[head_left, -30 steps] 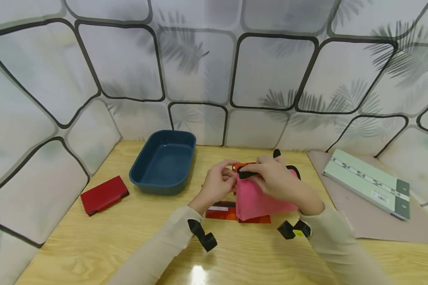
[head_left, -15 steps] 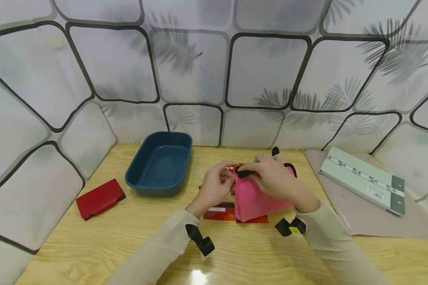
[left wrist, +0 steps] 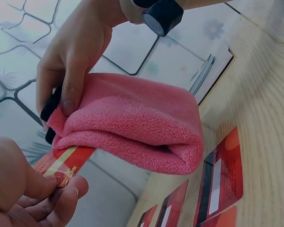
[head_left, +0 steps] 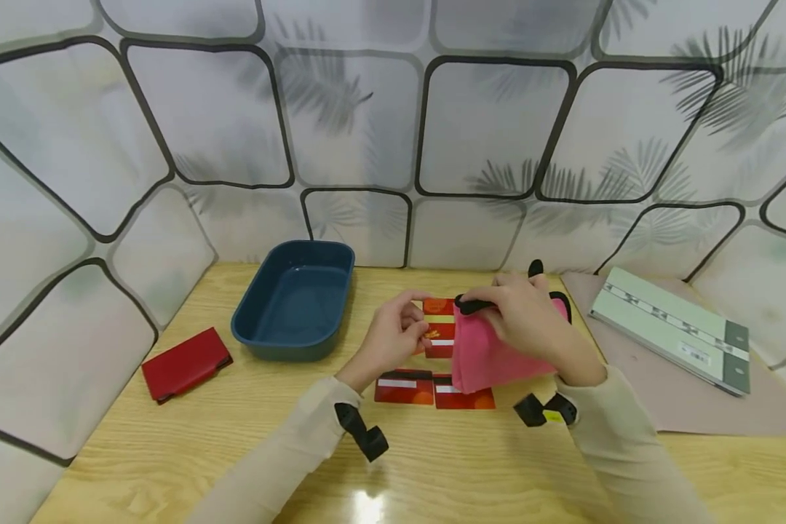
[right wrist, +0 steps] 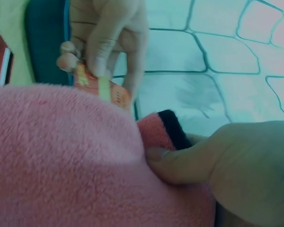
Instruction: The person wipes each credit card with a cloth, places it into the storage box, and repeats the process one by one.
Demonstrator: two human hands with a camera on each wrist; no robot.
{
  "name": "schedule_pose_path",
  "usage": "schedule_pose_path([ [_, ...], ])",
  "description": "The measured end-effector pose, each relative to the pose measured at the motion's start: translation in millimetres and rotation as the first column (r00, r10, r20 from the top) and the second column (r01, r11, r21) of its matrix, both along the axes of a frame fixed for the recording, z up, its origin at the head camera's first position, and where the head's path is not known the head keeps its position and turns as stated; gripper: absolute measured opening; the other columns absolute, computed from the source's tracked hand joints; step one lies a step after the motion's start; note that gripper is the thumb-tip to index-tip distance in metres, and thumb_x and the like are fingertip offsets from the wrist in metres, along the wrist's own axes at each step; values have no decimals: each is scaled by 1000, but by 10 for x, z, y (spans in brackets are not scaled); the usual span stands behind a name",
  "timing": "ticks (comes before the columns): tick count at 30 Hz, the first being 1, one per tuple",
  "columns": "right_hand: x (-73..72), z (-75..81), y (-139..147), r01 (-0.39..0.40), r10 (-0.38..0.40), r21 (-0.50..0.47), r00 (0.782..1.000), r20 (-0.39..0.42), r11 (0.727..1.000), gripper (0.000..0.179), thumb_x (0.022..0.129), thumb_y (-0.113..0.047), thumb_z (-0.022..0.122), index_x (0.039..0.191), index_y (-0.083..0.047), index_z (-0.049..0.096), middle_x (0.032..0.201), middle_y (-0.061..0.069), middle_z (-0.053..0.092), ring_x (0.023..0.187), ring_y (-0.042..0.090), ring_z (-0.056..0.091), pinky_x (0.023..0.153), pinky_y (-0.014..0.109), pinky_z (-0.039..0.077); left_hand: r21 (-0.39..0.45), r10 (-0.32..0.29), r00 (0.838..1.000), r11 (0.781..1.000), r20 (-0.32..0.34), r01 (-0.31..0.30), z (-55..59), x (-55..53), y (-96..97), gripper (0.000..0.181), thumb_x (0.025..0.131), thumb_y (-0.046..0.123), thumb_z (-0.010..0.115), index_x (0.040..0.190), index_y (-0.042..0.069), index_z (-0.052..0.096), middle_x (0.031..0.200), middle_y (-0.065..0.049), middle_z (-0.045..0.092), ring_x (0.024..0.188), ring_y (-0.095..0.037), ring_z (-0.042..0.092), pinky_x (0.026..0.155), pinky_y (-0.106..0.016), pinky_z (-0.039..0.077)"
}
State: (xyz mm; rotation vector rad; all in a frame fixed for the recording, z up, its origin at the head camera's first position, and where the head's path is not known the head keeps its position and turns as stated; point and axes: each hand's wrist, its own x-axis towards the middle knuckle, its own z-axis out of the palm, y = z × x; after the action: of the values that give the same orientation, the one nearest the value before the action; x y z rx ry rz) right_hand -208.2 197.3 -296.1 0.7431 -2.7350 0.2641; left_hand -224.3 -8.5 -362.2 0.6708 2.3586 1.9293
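My left hand pinches a red card with a gold stripe and gold mark between thumb and fingers. My right hand grips a folded pink fluffy cloth with black edging, its thumb pressing near a corner in the right wrist view. From the left wrist, the held card's far part lies close against the cloth's lower corner; whether they touch I cannot tell. Below the hands, several red cards with dark stripes and white strips lie on the table, among them a left card and a right card.
A deep blue bin stands at the back left. Left of it lies a red wallet-like case. On the right, a pale green boxed item or notebook rests on a greyish-pink sheet. A patterned curtain closes the back.
The right hand has moved right with the pink cloth, baring more of the red cards beneath and beside it. The left hand keeps nearly the same place.
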Motion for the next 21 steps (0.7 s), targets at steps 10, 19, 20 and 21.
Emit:
schedule_pose_path([
  [10,-20,-3,160,-11,13,-67,999,32,998,21,87,-9,68,105,-19,73,97,9,66,95,31,59,76,49,33,13,6,999,1000,34,-6,-70,-9,-8,40,90,-14,53,127,0,53,81,-19,56,67,-41,65,63,-42,59],
  [19,-151,-37,287,-111,118,-120,992,53,986,22,87,-2,66,107,-8,71,101,12,71,95,32,64,84,50,47,66,-13,997,998,74,8,-106,11,-58,42,89,-13,56,130,-6,49,84,-24,60,69,-40,67,66,-45,59],
  [20,-152,-36,301,-103,110,-120,992,57,987,22,86,-3,66,108,-8,71,101,12,71,95,33,64,84,51,46,78,-21,997,997,80,14,-109,9,-61,42,89,-13,56,130,-5,49,84,-24,60,69,-41,67,66,-46,59],
  [21,-153,-32,315,-94,102,-119,993,63,988,23,87,-3,66,108,-8,71,102,12,71,97,33,64,85,52,46,90,-28,996,996,84,20,-111,8,-64,42,89,-13,56,130,-5,49,84,-25,60,69,-41,67,66,-45,59],
])
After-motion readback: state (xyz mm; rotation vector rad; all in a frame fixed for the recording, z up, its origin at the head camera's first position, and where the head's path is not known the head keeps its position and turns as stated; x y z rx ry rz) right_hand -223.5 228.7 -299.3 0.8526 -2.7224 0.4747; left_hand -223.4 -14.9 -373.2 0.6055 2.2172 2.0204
